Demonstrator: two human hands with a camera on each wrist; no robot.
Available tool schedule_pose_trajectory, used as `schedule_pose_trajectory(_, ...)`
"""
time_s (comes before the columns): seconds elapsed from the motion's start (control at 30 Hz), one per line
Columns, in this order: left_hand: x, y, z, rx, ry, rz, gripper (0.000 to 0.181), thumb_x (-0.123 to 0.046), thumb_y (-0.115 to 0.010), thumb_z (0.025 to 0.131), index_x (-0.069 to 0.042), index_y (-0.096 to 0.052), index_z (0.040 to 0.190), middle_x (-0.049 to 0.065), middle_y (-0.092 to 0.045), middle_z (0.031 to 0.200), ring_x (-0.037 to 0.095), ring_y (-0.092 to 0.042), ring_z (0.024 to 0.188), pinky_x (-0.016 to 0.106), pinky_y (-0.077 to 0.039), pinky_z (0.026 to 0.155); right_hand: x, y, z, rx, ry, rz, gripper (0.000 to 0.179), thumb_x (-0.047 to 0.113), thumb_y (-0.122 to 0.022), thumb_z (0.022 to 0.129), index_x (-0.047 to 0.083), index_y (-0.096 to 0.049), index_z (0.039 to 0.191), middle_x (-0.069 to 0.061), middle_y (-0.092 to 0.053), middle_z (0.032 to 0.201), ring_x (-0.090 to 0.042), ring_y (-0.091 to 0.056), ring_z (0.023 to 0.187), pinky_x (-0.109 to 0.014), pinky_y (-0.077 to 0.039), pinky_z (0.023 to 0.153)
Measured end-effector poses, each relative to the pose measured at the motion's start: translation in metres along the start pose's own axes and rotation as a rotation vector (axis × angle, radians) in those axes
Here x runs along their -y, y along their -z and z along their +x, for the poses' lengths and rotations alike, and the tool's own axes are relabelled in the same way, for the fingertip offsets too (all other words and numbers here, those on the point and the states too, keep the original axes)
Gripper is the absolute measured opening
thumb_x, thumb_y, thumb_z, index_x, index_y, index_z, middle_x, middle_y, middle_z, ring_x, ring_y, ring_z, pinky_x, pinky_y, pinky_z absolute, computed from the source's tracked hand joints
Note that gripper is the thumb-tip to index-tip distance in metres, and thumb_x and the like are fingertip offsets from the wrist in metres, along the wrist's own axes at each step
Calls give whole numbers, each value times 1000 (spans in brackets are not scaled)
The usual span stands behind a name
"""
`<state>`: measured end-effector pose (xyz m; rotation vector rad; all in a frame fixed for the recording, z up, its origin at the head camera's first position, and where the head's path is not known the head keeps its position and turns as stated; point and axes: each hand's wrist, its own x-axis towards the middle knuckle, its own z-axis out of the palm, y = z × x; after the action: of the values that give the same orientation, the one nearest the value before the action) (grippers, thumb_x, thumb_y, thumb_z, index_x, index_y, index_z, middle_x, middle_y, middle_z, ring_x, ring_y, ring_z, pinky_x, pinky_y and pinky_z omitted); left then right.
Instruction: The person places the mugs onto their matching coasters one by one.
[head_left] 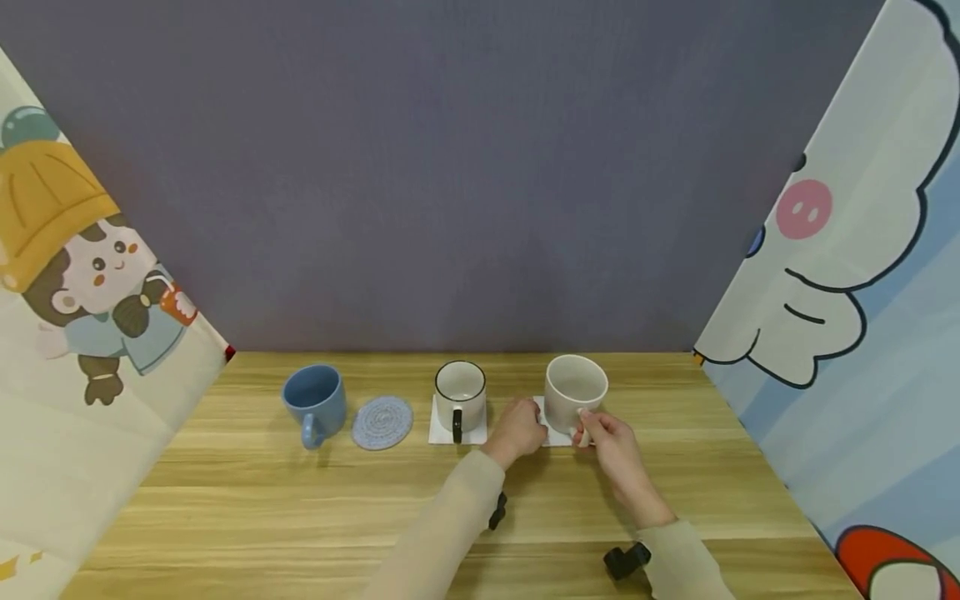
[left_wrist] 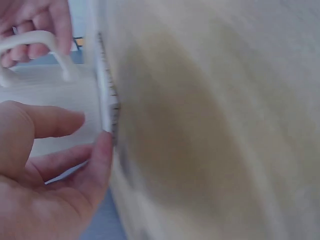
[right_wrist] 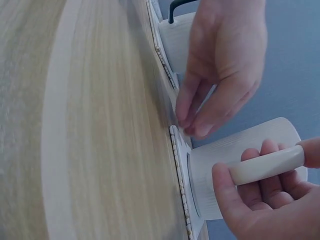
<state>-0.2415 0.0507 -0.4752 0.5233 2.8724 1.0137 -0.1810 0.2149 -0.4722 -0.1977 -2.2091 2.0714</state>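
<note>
At the right of the row, a plain white mug (head_left: pixel 564 398) stands upright on a square white coaster (head_left: pixel 557 439). My right hand (head_left: pixel 617 454) pinches the mug's handle (right_wrist: pixel 267 167) between thumb and fingers. On the mug's left side is my left hand (head_left: pixel 516 432), its fingertips at the left edge of that coaster. From the left wrist view, one fingertip (left_wrist: pixel 103 142) touches the coaster's edge, while the thumb (left_wrist: pixel 72 122) stays apart from it. The mug's handle points toward me.
Left of my left hand, a white mug with black rim and handle (head_left: pixel 460 392) stands on another square coaster (head_left: pixel 437 435). Farther left lie a round blue-grey woven coaster (head_left: pixel 382 422) and a blue mug (head_left: pixel 318 404) on the wooden table (head_left: pixel 315 517). A grey panel (head_left: pixel 450 183) rises behind.
</note>
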Motion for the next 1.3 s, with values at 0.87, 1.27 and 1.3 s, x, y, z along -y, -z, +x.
schedule_pose_trajectory(0.87,-23,54,-52,-252,-204,259,27,-28,-64,98,-7,-74,111,7,-74,110,25,-69,101,38,-58,83,1,-1,-1,12,5,-9,36,25,-55,107,-7,-64,93,-8,-63,83,-21,-65,80,-40,-59,79)
schedule_pose_trajectory(1.27,-12,76,-80,-396,-352,295,27,-28,-61,100,-7,-73,111,7,-73,108,26,-67,101,39,-56,88,0,4,3,29,-24,-40,38,27,-53,107,-7,-63,94,-8,-63,85,-19,-63,83,-41,-59,82)
schedule_pose_trajectory(1.3,-10,78,-84,-410,-356,293,27,-28,-61,100,-7,-73,111,7,-72,107,25,-67,100,40,-56,87,0,3,3,29,-27,-42,38,27,-53,107,-6,-63,94,-9,-63,84,-19,-63,83,-41,-59,82)
